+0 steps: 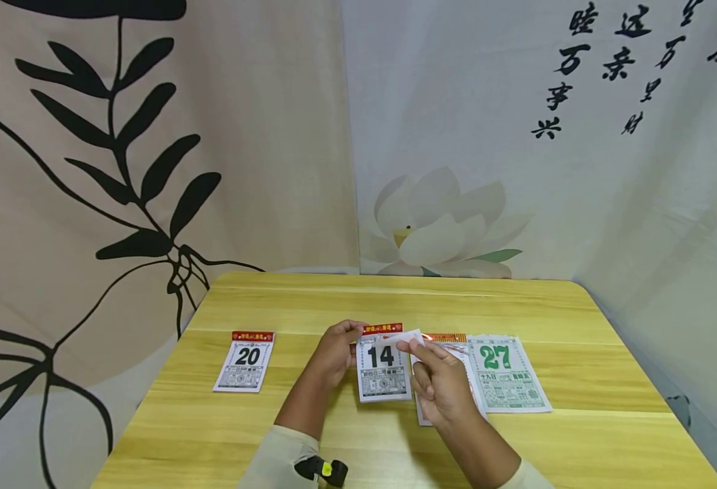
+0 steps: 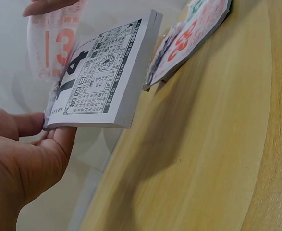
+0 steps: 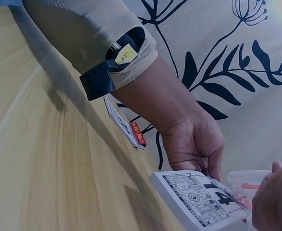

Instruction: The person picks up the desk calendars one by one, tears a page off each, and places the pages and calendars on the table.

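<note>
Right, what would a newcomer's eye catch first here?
The calendar pad marked 14 draws it first, held above the table by the left hand. Then comes the thin red-printed sheet pinched in the right hand. Behind, at left, the large black plant print stands out.

14 is printed on held pad, red 13 on loose sheet, 20 on leftmost pad, green 27 on rightmost pad, 万事兴 on curtain.
</note>
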`<state>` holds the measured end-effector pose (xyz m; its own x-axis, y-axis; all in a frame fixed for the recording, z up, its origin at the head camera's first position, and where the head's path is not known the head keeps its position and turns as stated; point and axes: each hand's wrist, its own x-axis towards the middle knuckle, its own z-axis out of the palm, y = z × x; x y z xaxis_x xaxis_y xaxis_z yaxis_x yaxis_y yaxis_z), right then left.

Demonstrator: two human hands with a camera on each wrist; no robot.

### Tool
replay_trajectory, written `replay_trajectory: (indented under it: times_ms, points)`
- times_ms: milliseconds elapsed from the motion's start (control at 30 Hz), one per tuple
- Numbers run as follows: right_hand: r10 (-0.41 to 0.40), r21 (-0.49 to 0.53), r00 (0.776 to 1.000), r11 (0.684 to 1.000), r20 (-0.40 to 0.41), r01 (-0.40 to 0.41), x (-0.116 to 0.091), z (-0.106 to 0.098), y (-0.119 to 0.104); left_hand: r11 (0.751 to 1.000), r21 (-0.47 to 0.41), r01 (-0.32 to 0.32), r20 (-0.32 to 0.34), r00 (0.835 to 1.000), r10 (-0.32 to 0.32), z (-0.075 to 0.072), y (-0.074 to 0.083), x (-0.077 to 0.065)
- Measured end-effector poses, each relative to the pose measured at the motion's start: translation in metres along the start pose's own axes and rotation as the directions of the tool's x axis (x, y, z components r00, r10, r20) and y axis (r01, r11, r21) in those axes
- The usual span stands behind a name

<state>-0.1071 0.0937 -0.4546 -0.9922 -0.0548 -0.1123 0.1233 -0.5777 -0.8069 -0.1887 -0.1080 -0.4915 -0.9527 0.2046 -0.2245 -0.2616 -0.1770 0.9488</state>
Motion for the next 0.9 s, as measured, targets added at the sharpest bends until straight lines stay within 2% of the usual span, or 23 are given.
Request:
replay_trajectory:
  times_ms: [167,400,567,900]
  points:
    - [-0.009,0.021,1.0,1.0,0.026,0.009,0.0,-0.002,-0.001,1.0,0.007,-0.001,0.002,1.0,0.001,-0.001,0.001,0.001]
    - [-0.107,0.084,0.991,0.991,0.083,0.1,0.002,-0.008,-0.011,0.999,0.05,0.003,-0.099,0.995,0.002,-0.008,0.0,0.0]
    - [-0.128,0.103,0.986,0.988,0.107,0.117,0.003,-0.011,-0.013,0.999,0.049,0.01,-0.09,0.996,-0.006,-0.011,0.0,-0.002]
    - [-0.135,0.108,0.987,0.986,0.09,0.125,0.003,-0.01,-0.012,0.997,0.073,0.021,-0.119,0.993,-0.013,-0.012,0.0,0.0]
